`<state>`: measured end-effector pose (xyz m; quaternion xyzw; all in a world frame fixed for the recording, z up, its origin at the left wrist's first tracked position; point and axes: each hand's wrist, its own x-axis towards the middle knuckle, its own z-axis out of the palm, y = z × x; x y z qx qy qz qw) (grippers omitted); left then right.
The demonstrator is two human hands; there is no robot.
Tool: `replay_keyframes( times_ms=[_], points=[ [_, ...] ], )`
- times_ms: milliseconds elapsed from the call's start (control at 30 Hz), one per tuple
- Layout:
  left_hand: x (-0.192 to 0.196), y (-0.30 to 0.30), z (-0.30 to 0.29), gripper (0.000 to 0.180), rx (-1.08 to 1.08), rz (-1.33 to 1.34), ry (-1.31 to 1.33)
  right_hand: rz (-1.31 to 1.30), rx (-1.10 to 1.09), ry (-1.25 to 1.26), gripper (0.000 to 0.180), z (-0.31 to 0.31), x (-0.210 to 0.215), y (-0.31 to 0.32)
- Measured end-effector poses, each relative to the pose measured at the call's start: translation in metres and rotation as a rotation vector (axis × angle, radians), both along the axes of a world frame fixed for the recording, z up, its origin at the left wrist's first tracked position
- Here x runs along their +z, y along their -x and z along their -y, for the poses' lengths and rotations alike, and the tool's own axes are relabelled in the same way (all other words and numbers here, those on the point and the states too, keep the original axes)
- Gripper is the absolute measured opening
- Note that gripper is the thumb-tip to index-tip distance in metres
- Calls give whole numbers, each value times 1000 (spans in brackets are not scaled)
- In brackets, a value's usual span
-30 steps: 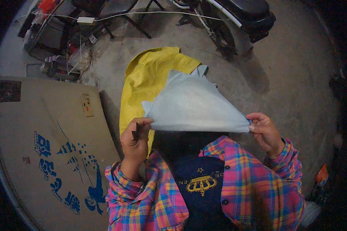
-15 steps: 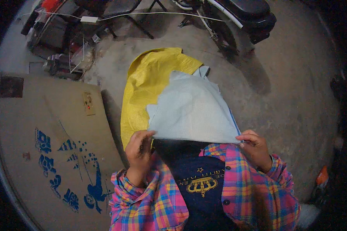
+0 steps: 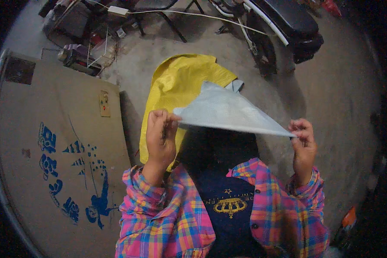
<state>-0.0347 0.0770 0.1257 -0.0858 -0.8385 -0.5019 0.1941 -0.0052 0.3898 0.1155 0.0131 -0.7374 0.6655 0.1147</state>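
A pale blue-white sheet of woven cloth (image 3: 228, 109) stretches between my hands, its near edge pulled nearly straight and its far part rising to a peak. My left hand (image 3: 162, 131) pinches the left corner, fingers curled. At the right corner my right hand (image 3: 303, 139) grips the cloth between thumb and fingers. Behind and to the left spreads a yellow woven sheet (image 3: 185, 77), which looks like sack material; the pale cloth covers part of it. What lies beneath the pale cloth is hidden.
A beige panel with blue markings (image 3: 64, 142) stands at the left. Along the back are a motorbike or scooter (image 3: 292, 26), a white power strip (image 3: 117, 10) on a cable, and a wire rack (image 3: 98, 49). An orange object (image 3: 349, 216) sits at lower right on the concrete floor (image 3: 339, 107).
Both hands have risen and moved farther apart, lifting the near edge of the pale cloth away from my body. The cloth now looks narrower front to back. The view has shifted slightly.
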Motion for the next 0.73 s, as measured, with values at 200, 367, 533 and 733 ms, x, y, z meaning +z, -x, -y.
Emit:
replay_keyframes(
  times_ms=[200,367,533,733],
  points=[
    [4,39,-8,11,147,297,-324,102,107,345,8,10,11,79],
    [37,93,0,12,189,263,-313,101,-7,218,11,16,47,153],
    [59,89,-4,7,127,-43,-190,-66,65,354,11,2,67,156],
    [-11,25,-15,10,-104,-102,229,84,228,-101,14,-54,-43,82]
  ],
)
